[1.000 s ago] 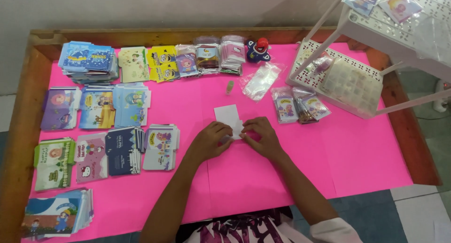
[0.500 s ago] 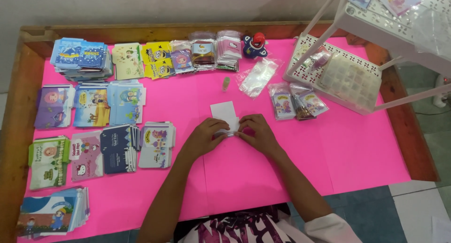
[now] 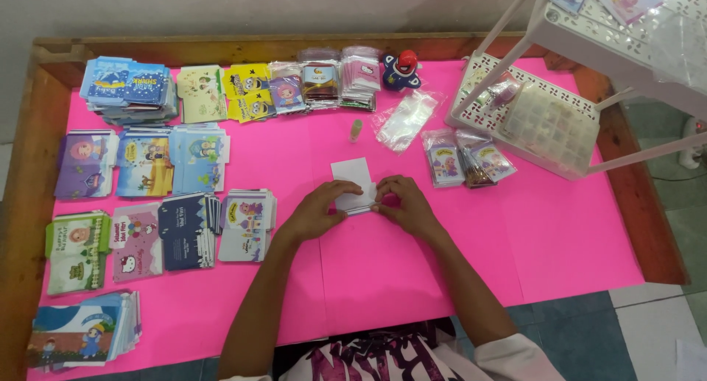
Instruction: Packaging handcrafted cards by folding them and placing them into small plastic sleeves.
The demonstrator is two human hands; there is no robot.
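On the left of the pink-covered table point(image 3: 412, 278) lie stacks of printed card envelopes point(image 3: 184, 230) in rows, well apart from the hands. The left hand point(image 3: 318, 213) lies palm down, forearm running up from the lower edge, its fingertips curled onto the left edge of a small white paper packet point(image 3: 352, 184). The packet lies flat at the middle of the table, between both hands, its far half bare and its near edge under the fingers. It looks thin, light and limp, easy to crease and likely to slide on the smooth sheet; the near corners, pinched between thumb and finger, seem the best places to take it. The right hand point(image 3: 406, 208) mirrors the left, fingers bent onto the packet's right near corner. Each grip is narrow, closed on the packet's edge. Farther right lie small clear bags point(image 3: 462, 154) and a white perforated rack point(image 3: 560, 94).
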